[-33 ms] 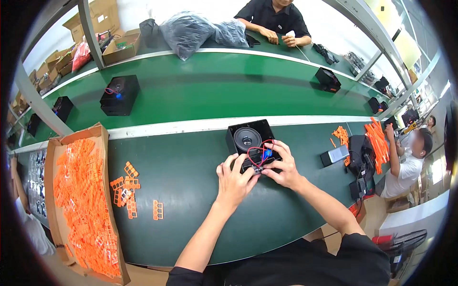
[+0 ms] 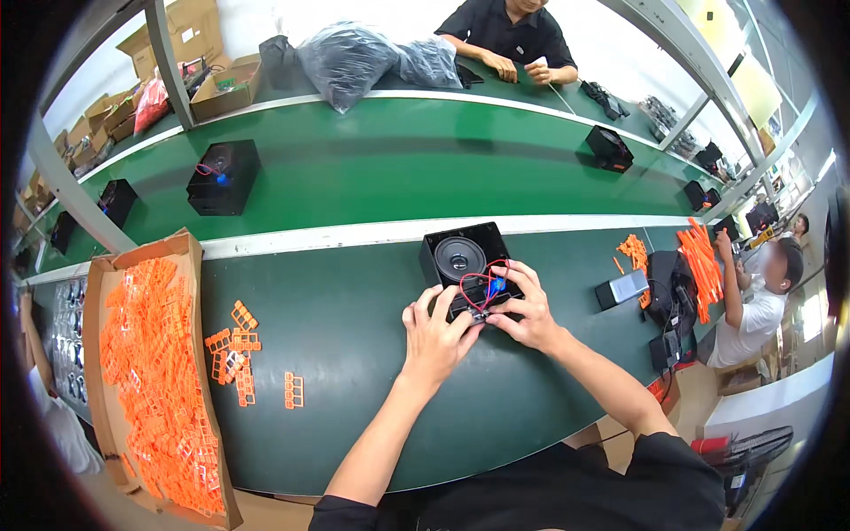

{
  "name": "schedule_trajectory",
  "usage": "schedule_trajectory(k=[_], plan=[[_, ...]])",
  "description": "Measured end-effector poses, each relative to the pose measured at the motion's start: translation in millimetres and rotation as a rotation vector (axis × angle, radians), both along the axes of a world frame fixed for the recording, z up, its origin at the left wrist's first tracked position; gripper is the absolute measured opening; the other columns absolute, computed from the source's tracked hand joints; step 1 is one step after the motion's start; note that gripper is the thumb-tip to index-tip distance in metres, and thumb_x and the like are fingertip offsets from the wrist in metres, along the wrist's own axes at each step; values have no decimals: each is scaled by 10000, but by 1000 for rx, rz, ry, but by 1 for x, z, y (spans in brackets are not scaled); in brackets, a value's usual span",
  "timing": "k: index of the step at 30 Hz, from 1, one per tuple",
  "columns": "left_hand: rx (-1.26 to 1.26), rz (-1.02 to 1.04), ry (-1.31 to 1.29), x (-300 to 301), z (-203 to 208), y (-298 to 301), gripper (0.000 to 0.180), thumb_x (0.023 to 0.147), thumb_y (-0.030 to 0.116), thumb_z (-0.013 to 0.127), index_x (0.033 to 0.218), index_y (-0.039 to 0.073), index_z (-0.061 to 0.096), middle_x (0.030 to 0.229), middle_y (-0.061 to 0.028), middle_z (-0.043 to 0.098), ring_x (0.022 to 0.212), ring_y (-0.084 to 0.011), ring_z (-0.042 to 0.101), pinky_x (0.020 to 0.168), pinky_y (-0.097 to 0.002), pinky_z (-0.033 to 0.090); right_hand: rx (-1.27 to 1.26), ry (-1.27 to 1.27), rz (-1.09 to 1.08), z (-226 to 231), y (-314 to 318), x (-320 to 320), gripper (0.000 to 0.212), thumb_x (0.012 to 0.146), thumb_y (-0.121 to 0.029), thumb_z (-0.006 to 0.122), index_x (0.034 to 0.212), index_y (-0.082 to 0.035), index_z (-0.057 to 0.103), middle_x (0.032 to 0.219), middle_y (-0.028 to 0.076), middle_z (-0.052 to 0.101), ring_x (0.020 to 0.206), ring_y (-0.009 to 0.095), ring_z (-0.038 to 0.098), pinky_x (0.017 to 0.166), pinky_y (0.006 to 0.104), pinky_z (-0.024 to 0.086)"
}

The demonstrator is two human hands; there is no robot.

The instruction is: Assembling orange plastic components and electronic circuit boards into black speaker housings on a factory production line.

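Beyond the dark green worktop [image 2: 345,354] runs a brighter green conveyor belt [image 2: 354,159], with a co-worker [image 2: 509,35] in black at its far side. Just short of the white rail [image 2: 328,236], on the worktop, sits a black speaker box [image 2: 487,241], its open side up. At its far end is a round speaker [image 2: 459,257], dark and ringed; thin red wires [image 2: 464,285] loop over the near half, beside a bright blue part [image 2: 498,285] (too small to make out from where I stand). Its speaker faces the ceiling, and its long axis runs away from the person, far end leaning slightly left. Both hands touch it: the left hand [image 2: 433,338] and right hand [image 2: 531,319] have fingers half curled, tips close together at the near edge; whether they pinch anything, I can't tell.
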State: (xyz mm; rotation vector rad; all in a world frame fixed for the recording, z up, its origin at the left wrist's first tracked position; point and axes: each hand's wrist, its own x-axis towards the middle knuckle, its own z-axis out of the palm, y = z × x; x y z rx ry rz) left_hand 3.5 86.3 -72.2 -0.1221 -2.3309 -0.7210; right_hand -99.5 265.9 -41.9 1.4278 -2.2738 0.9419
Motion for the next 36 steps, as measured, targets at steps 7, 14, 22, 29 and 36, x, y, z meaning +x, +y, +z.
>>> schedule_trajectory(k=[7,14,22,29,36], plan=[[-21,-9,26,2,1,-3,269,680,296,804,856,156,656,1333,-86,494,1247,-308,414,922,-493,337,65,50,-7,9,0,5,173,674,-224,817,758,-100,729,1322,157,555,1269,391,463,1025,481,419],[12,-67,-15,8,21,-8,315,663,329,794,870,125,676,1267,-105,524,1233,-346,433,961,-515,324,42,19,120,13,-7,4,221,781,-288,759,742,-87,677,1316,155,534,1278,376,446,1045,489,387],[-17,-36,8,0,8,9,250,759,287,761,834,80,643,1364,-149,472,1304,-373,355,1040,-534,255,152,13,-81,22,10,25,233,844,-286,693,849,-58,741,1364,169,490,1355,364,361,1057,470,374],[-37,-81,50,2,11,5,237,760,221,754,918,81,646,1340,-148,481,1288,-383,370,1035,-537,284,291,169,-49,32,15,24,191,752,-279,755,870,-129,749,1378,139,478,1362,324,354,1004,448,406],[212,-25,310,9,16,-32,107,841,121,670,915,53,634,1032,-125,629,1011,-299,570,920,-414,416,161,117,68,40,-12,13,127,661,-226,793,772,-170,773,1309,51,559,1277,309,433,1054,454,348]])
